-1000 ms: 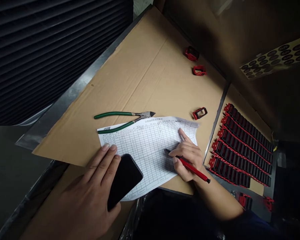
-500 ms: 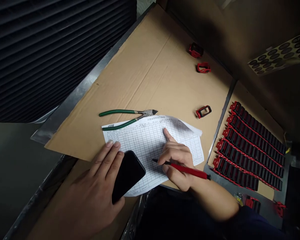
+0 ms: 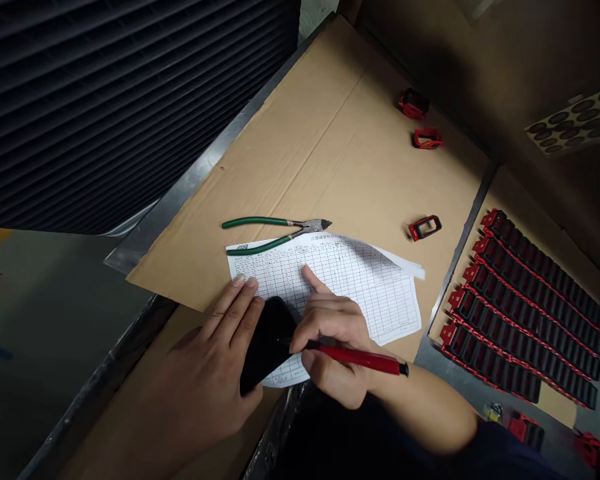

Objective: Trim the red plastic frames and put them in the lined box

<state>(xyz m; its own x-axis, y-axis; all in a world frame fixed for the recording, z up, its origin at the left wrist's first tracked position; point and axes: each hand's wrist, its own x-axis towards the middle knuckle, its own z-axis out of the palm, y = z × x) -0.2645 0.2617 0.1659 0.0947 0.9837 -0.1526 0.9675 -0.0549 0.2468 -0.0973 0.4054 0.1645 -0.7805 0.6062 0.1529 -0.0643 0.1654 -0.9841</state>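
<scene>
My left hand [image 3: 220,373] lies over the lower left of a printed table form [image 3: 390,307], its fingertips on the paper. Between its thumb and fingers it grips a black smartphone [image 3: 267,347], screen dark. My right hand [image 3: 333,337] holds a red pen [image 3: 363,359] between thumb and fingers, its dark tip over the phone. The right index finger stretches out onto the rows of the form. Green-handled cutting pliers [image 3: 280,230] lie across the form's top left edge, jaws pointing right. The form's upper right edge curls up.
Cardboard [image 3: 300,147] covers the metal table. Three loose red-and-black parts [image 3: 425,227] lie toward the right. Beyond a dark divider stand several rows of similar parts [image 3: 525,307]. A sheet of round stickers [image 3: 575,120] is at upper right, a black ribbed panel [image 3: 130,100] at upper left.
My right hand with the pen has moved left across the form, its index finger now nearer the left columns. The whole view has shifted slightly; my left hand stays on the phone and paper.
</scene>
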